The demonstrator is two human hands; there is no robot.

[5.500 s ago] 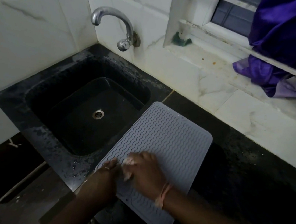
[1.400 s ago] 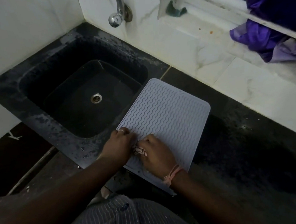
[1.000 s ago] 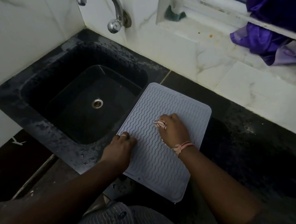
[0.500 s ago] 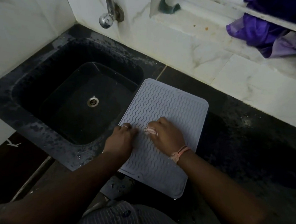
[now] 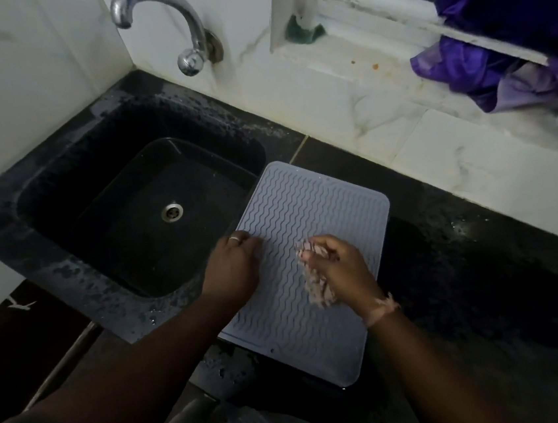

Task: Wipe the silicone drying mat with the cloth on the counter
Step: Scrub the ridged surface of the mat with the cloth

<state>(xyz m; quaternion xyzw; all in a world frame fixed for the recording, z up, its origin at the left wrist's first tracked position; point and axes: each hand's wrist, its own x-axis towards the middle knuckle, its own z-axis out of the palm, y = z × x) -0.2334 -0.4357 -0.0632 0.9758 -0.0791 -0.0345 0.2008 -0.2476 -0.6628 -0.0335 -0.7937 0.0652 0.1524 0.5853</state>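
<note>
- Two bare hands of yours work low over the pale grey rectangular silicone drying mat (image 5: 310,228) with its wavy ridges, which lies flat on the black stone counter (image 5: 486,293) just right of the sink.
- Your right hand (image 5: 340,272) has its fingers curled round a small crumpled pale cloth (image 5: 314,286), bunching it against the middle of the mat; a thin thread band circles that wrist.
- Your left hand (image 5: 232,271), wearing a ring, rests on the mat's left edge with fingers bent down onto it, gripping nothing.
- Beyond your left hand sits the black square sink basin (image 5: 63,206) with a metal drain (image 5: 172,212).
- Farther back, a curved chrome tap (image 5: 190,31) comes out of the white marble-tiled wall.
- Far right, purple fabric (image 5: 493,33) hangs over the window ledge, and a green scrubber (image 5: 303,33) sits on the ledge's left end.
</note>
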